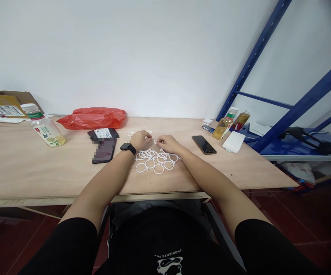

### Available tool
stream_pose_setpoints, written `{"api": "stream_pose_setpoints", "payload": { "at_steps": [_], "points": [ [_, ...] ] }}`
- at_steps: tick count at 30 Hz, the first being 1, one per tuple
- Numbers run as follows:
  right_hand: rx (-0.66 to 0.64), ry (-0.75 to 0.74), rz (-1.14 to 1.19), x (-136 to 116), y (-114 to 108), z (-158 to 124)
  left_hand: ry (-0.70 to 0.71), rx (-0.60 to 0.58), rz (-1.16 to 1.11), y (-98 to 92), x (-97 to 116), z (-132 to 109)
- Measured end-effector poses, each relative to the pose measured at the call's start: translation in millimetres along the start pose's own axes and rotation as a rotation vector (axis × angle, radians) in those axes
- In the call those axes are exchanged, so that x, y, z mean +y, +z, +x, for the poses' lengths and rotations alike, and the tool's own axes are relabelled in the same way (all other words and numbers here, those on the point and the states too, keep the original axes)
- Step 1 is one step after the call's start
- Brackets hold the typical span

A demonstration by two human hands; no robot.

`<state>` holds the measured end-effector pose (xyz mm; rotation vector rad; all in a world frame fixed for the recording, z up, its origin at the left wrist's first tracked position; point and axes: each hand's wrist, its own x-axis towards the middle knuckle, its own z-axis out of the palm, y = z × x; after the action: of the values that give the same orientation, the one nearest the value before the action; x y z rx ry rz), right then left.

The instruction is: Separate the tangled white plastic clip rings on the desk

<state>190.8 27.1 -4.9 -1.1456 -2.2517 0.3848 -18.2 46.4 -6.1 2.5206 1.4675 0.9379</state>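
Note:
My left hand [141,140], with a dark watch [128,148] on its wrist, is closed with fingers curled just behind a pile of white rings. What it holds, if anything, is hidden. Close beside it, my right hand [167,144] pinches a small white piece [155,141] at its fingertips. The white plastic rings [159,168] lie overlapping on the table in front of both wrists, and each seems to have a small tab or eyelet. More white rings [131,134] lie beyond my left hand, partly covered by it.
Left of my hands are a dark phone [104,149], a black packet [103,133], a red plastic bag [93,118] and a bottle [45,128]. To the right lie another phone [204,144], a white box [233,141] and a drink bottle [223,128]. A blue metal frame [251,57] borders the table's right side.

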Motion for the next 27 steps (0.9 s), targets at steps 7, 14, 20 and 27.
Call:
{"api": "stream_pose_setpoints", "payload": {
  "at_steps": [7,14,20,27],
  "points": [
    [0.161,0.071,0.093,4,-2,2,0.106,-0.009,-0.158,-1.5,20,-4],
    [0.199,0.075,0.171,2,0,1,0.135,0.033,-0.107,-2.8,20,-2],
    [0.255,0.013,0.106,2,-3,1,0.184,0.06,-0.1,-2.2,21,-1],
    [0.246,-0.02,0.025,-4,-10,0,0.226,0.063,-0.102,-3.2,24,-2]
  ]
}}
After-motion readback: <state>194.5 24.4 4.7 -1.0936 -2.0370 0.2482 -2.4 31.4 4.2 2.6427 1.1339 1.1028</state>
